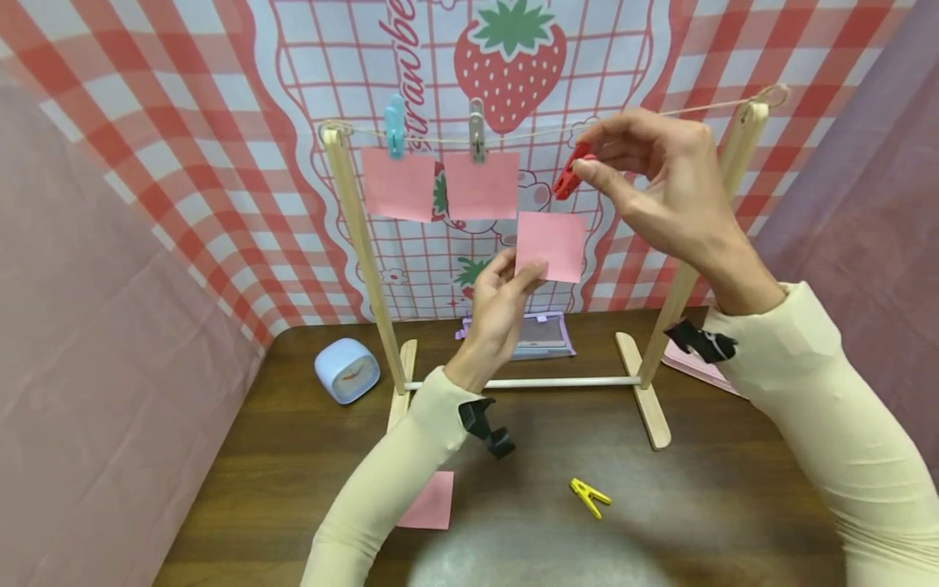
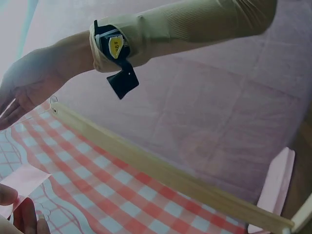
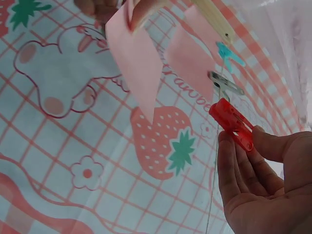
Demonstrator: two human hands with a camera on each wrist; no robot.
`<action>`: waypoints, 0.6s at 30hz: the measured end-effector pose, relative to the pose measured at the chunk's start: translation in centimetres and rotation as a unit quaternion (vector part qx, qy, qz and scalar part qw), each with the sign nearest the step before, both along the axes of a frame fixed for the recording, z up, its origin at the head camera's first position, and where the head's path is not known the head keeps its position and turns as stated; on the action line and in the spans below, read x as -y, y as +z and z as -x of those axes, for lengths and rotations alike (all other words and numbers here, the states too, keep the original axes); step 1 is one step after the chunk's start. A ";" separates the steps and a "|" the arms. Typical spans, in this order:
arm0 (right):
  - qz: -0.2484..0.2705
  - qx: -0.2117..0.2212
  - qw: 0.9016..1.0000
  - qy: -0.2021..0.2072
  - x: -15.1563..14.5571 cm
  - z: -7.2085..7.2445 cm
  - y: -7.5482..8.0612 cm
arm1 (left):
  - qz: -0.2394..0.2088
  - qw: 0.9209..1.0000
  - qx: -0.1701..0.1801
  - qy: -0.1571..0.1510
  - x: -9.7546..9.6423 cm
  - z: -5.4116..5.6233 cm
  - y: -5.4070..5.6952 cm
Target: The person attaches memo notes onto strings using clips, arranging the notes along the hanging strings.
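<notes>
"One hand at a time: what does the left hand (image 1: 495,302) have in its fingers?"

"From my station I see them pinching the loose pink sheet (image 1: 553,240) by its lower left part, thumb in front, at the centre of the head view. Most of the sheet stands above and to the right of that grip."

"And the right hand (image 1: 671,196)?"

"Upper right of centre. Thumb and fingers are narrow on the red clip (image 1: 569,175), holding its upper end, with its nose pointing down and left. I see it just above the sheet's top edge, apart from it. Whether it touches the line (image 1: 707,108), I can't tell."

"What hangs to the left?"

"Two squares: the left square (image 1: 398,187) under a blue clip (image 1: 395,130), the right square (image 1: 482,189) under a grey clip (image 1: 477,134)."

"And on the counter (image 1: 734,497)?"

"I have a yellow clip (image 1: 589,497) at lower centre right, and another pink sheet (image 1: 433,501) lower left of centre, partly covered by the left sleeve (image 1: 381,489)."
</notes>
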State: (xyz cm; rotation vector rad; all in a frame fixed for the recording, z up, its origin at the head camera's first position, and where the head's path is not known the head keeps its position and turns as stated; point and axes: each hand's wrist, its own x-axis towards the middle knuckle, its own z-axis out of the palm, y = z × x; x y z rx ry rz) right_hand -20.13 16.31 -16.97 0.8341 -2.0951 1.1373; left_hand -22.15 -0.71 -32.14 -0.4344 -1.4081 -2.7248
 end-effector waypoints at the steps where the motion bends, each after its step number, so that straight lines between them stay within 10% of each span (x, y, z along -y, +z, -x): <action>1: 0.003 -0.002 1.000 -0.001 0.0 0.1 0.3 | -0.008 1.000 -0.002 -0.003 -0.2 0.1 0.3; 18: 0.032 -0.044 0.998 -0.042 0.7 1.7 4.3 | -0.083 0.996 -0.032 0.001 -1.5 1.6 2.3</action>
